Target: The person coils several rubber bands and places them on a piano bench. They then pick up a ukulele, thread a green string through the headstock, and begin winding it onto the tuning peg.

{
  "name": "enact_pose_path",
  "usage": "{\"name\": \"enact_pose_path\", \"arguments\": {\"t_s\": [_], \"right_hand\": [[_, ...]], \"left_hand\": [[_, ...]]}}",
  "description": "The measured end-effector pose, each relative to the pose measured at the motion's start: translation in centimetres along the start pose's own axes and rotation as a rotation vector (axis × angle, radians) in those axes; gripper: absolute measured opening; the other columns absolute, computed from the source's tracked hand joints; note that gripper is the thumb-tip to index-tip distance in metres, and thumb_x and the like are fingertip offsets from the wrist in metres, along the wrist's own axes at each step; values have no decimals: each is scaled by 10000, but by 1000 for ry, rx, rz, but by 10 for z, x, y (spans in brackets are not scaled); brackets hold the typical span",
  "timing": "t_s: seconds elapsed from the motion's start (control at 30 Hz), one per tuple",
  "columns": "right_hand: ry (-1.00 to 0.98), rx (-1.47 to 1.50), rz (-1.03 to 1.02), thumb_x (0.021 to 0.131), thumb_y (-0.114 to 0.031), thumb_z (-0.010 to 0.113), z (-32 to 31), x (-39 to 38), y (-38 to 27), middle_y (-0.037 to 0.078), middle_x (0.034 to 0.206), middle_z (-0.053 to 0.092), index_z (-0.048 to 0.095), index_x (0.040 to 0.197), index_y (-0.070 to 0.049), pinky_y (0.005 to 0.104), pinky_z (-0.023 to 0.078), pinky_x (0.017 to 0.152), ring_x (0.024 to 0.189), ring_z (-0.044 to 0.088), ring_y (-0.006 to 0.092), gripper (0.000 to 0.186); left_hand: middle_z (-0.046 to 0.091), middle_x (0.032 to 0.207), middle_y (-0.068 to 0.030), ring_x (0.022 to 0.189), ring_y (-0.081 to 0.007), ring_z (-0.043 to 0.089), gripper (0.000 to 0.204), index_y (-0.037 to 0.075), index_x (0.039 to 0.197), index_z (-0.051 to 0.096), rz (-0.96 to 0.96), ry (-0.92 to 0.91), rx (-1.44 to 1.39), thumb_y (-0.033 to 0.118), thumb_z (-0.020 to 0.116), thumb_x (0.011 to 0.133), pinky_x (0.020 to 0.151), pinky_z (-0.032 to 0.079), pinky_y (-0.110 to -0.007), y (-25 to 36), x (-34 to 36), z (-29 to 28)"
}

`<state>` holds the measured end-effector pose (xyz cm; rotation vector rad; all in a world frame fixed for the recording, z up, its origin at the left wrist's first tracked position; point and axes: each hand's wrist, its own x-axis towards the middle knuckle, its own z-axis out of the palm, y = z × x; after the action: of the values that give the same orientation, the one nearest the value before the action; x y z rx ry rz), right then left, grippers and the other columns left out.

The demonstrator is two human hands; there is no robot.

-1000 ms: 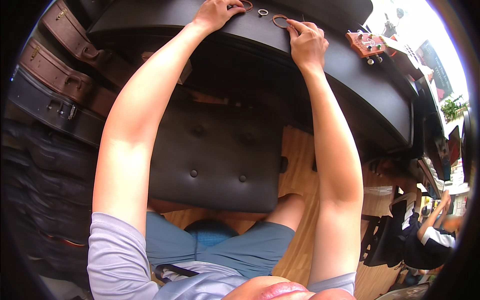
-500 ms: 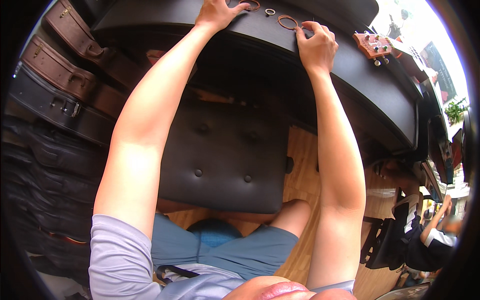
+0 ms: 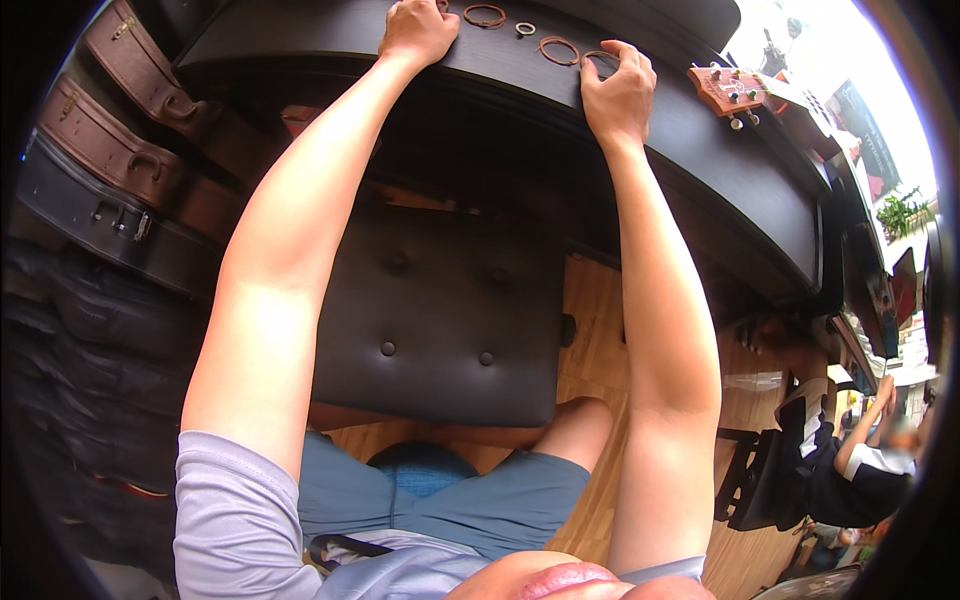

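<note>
My left hand (image 3: 418, 30) is curled at the top edge of the black desk (image 3: 278, 38), on something brown that I cannot make out. To its right lie a thin brown coil (image 3: 485, 24), a small pale ring (image 3: 524, 29) and a second brown coil (image 3: 558, 57). My right hand (image 3: 620, 90) has its thumb and fingers curved round another brown coil (image 3: 600, 55), which it partly hides. Just right of that hand is the wooden headstock of a stringed instrument (image 3: 727, 90), with tuning pegs.
Instrument cases (image 3: 110, 160) are stacked at my left, dark padded bags (image 3: 80, 380) below them. A black tufted seat (image 3: 440, 330) stands under the desk's near edge, over wood flooring. At the far right are a plant (image 3: 900, 210) and another person (image 3: 860, 470).
My left hand has moved left, off the coil it was touching. My right hand has shifted right from the middle coil to the one beside it.
</note>
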<state>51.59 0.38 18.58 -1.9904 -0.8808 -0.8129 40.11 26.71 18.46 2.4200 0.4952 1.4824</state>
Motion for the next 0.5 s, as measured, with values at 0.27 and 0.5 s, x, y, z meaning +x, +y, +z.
{"name": "enact_pose_path", "arguments": {"t_s": [0.27, 0.5], "right_hand": [[-17, -77, -1, 813, -344, 749, -6, -2, -8, 146, 1294, 657, 678, 1224, -101, 482, 446, 1126, 1292, 580, 325, 482], [120, -54, 61, 840, -228, 690, -2, 1, -3, 164, 1201, 659, 626, 1186, -58, 494, 448, 1085, 1212, 604, 340, 390]], "left_hand": [[659, 1186, -245, 1175, -388, 631, 320, 6, 1140, 656, 21, -39, 23, 213, 684, 898, 1034, 515, -477, 11, -2, -6], [664, 1216, -240, 1185, -375, 631, 303, -2, 1093, 674, 37, 23, -33, 247, 668, 919, 1054, 499, -478, 9, 1, 0]]}}
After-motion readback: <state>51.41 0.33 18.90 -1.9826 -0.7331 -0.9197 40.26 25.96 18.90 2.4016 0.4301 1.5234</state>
